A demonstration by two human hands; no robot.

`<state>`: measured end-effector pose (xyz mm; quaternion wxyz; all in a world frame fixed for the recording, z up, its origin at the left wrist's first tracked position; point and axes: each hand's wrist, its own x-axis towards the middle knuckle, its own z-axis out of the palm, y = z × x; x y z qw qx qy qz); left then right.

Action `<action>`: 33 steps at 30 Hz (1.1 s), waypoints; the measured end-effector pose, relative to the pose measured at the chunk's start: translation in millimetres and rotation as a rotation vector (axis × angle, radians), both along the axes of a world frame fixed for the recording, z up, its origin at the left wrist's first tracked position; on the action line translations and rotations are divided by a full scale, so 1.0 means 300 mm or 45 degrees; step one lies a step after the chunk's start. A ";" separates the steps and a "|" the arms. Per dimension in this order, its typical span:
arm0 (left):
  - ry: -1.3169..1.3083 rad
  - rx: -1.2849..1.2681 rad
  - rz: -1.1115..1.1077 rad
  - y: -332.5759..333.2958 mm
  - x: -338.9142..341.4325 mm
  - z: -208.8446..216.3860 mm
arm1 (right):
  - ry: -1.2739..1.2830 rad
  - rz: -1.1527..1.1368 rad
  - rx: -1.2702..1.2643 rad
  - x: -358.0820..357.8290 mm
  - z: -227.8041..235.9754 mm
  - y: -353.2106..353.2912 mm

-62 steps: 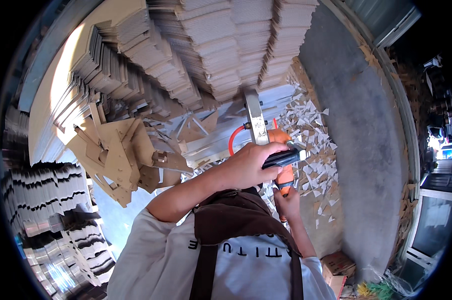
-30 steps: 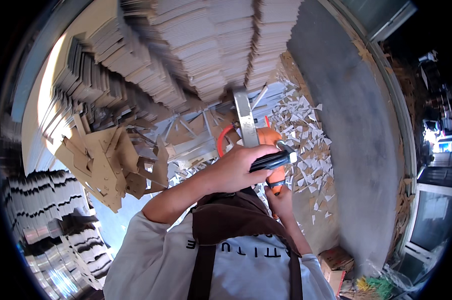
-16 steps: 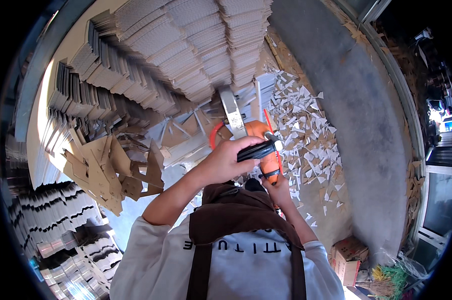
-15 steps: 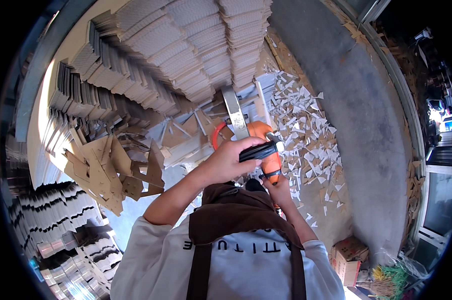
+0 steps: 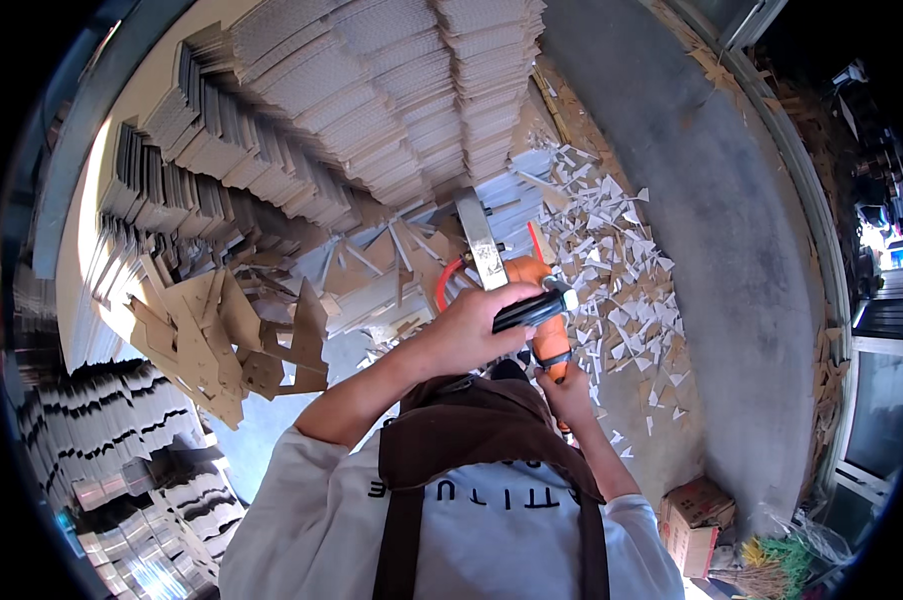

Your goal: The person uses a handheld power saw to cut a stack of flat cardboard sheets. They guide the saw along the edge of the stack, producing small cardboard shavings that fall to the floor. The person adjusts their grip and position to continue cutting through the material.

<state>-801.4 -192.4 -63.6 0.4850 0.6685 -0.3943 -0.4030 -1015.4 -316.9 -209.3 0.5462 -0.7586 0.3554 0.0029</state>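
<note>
An orange handheld power tool [image 5: 549, 338] with a long flat metal bar [image 5: 482, 240] is held in front of my body. My left hand [image 5: 477, 325] is closed around its black side handle [image 5: 528, 312]. My right hand [image 5: 569, 394] grips the rear end of the orange body, partly hidden behind the tool and my apron. A red curved hose or guard [image 5: 447, 284] shows beside the bar. The bar's far end lies near the foot of tall stacks of cut cardboard sheets [image 5: 392, 90], over white and brown offcuts.
White and brown cardboard scraps [image 5: 622, 270] litter the floor to the right. Larger torn cardboard pieces [image 5: 197, 330] lean at the left, above more stacked sheets [image 5: 102, 420]. A cardboard box [image 5: 694, 520] stands at the lower right beside a green and yellow broom-like bundle [image 5: 787, 560].
Both hands and the tool have shifted slightly right and toward me. The metal bar's end has drawn back from the stacks, and a red strip now shows to the right of the tool.
</note>
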 end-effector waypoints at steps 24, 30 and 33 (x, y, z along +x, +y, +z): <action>0.025 -0.030 0.042 -0.012 0.003 -0.046 | 0.017 0.016 -0.013 0.008 -0.047 -0.019; 0.031 -0.004 0.054 -0.029 0.031 -0.099 | 0.088 -0.017 0.063 0.027 -0.129 -0.039; 0.003 -0.075 0.043 0.003 -0.035 -0.044 | 0.081 0.019 -0.005 -0.030 -0.030 -0.028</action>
